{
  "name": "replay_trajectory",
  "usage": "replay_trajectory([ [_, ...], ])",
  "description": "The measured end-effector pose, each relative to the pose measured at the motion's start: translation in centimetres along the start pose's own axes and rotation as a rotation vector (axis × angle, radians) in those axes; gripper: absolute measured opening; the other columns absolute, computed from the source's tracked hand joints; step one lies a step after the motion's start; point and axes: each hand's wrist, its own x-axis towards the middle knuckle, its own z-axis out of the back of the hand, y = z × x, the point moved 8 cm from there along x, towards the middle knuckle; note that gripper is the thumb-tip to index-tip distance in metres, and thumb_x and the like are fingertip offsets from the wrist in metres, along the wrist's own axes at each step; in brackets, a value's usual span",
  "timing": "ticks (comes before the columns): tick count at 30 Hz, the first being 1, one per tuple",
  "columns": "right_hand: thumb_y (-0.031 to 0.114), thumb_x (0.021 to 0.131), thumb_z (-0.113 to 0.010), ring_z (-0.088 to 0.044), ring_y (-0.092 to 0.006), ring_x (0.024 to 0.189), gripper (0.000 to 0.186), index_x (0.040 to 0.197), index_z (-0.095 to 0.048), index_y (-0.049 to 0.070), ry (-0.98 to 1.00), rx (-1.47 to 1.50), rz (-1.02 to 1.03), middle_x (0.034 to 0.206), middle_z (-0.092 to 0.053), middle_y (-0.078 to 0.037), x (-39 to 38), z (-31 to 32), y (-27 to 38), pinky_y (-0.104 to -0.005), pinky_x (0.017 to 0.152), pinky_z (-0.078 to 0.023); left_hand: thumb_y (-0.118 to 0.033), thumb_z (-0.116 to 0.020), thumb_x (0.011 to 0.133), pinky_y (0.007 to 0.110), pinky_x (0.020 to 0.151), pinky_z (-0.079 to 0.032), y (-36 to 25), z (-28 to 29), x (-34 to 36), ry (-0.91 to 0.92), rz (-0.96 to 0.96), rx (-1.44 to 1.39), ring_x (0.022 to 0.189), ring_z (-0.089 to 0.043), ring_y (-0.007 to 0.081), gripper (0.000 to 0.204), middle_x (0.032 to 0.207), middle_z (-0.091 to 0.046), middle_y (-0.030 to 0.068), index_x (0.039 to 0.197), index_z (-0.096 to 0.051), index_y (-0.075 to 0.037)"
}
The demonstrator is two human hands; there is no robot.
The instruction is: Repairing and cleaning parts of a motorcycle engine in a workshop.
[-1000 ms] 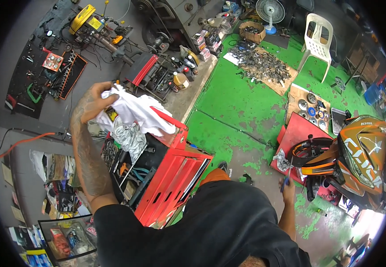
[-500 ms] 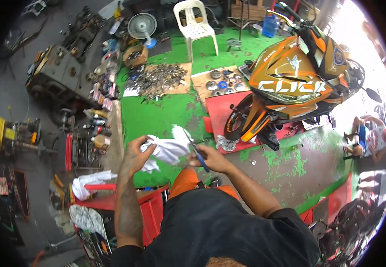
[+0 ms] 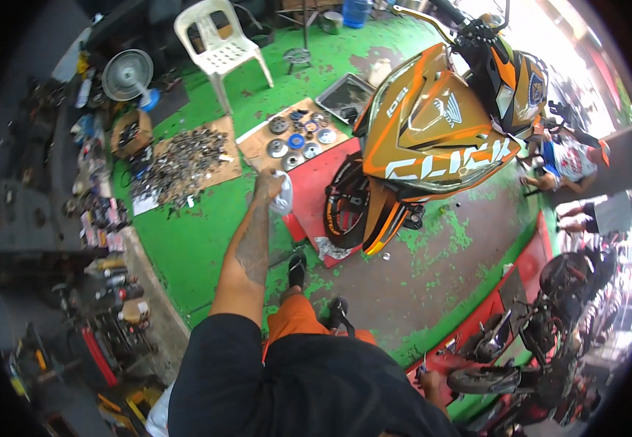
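Note:
My left hand [image 3: 268, 182] is extended forward, closed on a white cloth [image 3: 282, 198] that hangs beside it. It is above the edge of a red platform [image 3: 303, 183], near a cardboard sheet [image 3: 254, 135] bearing several round metal parts [image 3: 277, 148]. To its right stands an orange-and-bronze scooter [image 3: 432, 124], with its front wheel [image 3: 341, 211] on the platform. At the lower right my right hand [image 3: 427, 379] is closed around a small blue-handled tool [image 3: 423, 365], partly hidden by my body.
A white chair [image 3: 218, 51], a fan [image 3: 127, 76] and cardboard with scattered small parts [image 3: 185, 160] lie ahead-left. Tools and bottles line the concrete ledge [image 3: 145, 269] at left. A seated person [image 3: 572, 164] is at right, near another motorcycle [image 3: 549, 328] and a metal tray [image 3: 344, 97].
My view has swung right from the red tool cabinet toward the scooter. My left hand carried the cloth forward; my right hand, with the tool, has dropped from beside it to my right side.

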Motion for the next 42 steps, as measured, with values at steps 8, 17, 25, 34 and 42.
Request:
replay_trajectory([
  [8, 0.02, 0.096, -0.06, -0.07, -0.0214, 0.058, 0.024, 0.098, -0.062, -0.003, -0.079, 0.449, -0.038, 0.08, -0.072, -0.013, -14.9, -4.9, 3.0, -0.0296, 0.046, -0.048, -0.038, -0.071, 0.079, 0.04, 0.096, -0.05, -8.1, 3.2, 18.7, -0.166, -0.14, 0.126, 0.109, -0.065, 0.0368, 0.055, 0.115, -0.068, 0.0245, 0.118, -0.066, 0.001],
  [17, 0.016, 0.099, -0.058, -0.069, -0.0171, 0.073, 0.022, 0.107, -0.06, -0.004, -0.023, 0.56, 0.335, 0.089, -0.072, -0.012, -14.7, -6.9, 19.1, -0.0313, 0.056, -0.053, -0.031, -0.068, 0.09, 0.037, 0.091, -0.051, -1.5, 2.3, 7.4, -0.133, -0.207, -0.16, 0.102, -0.067, 0.0278, 0.042, 0.109, -0.07, 0.0195, 0.117, -0.066, 0.002],
  [25, 0.01, 0.096, -0.061, -0.065, -0.0138, 0.094, 0.029, 0.12, -0.06, -0.005, 0.239, 0.44, 0.858, 0.103, -0.07, -0.011, -16.2, -3.6, 33.1, -0.0283, 0.084, -0.051, -0.017, -0.06, 0.098, 0.03, 0.065, -0.056, 4.5, -9.6, -20.9, 0.538, -0.016, -0.424, 0.08, -0.065, 0.0143, 0.026, 0.106, -0.068, 0.008, 0.121, -0.063, -0.004],
  [34, 0.018, 0.088, -0.069, -0.064, -0.0355, 0.099, 0.039, 0.121, -0.062, 0.0, -0.034, 0.035, 1.712, 0.107, -0.067, -0.02, -27.4, 3.1, 37.4, -0.041, 0.09, -0.049, -0.016, -0.054, 0.102, 0.032, 0.095, -0.048, -12.4, -10.4, -41.8, 0.559, -0.19, -0.853, 0.113, -0.059, 0.016, 0.033, 0.122, -0.065, 0.0106, 0.131, -0.057, 0.0],
  [42, 0.011, 0.084, -0.072, -0.064, -0.0365, 0.104, 0.035, 0.117, -0.065, 0.0, 0.187, -0.17, 1.975, 0.104, -0.07, -0.018, -29.8, 2.0, 26.8, -0.0444, 0.095, -0.047, -0.014, -0.06, 0.097, 0.035, 0.083, -0.052, -9.9, -5.5, -57.7, -0.082, -0.312, -0.393, 0.092, -0.065, 0.0172, 0.02, 0.1, -0.069, 0.011, 0.112, -0.064, -0.001],
])
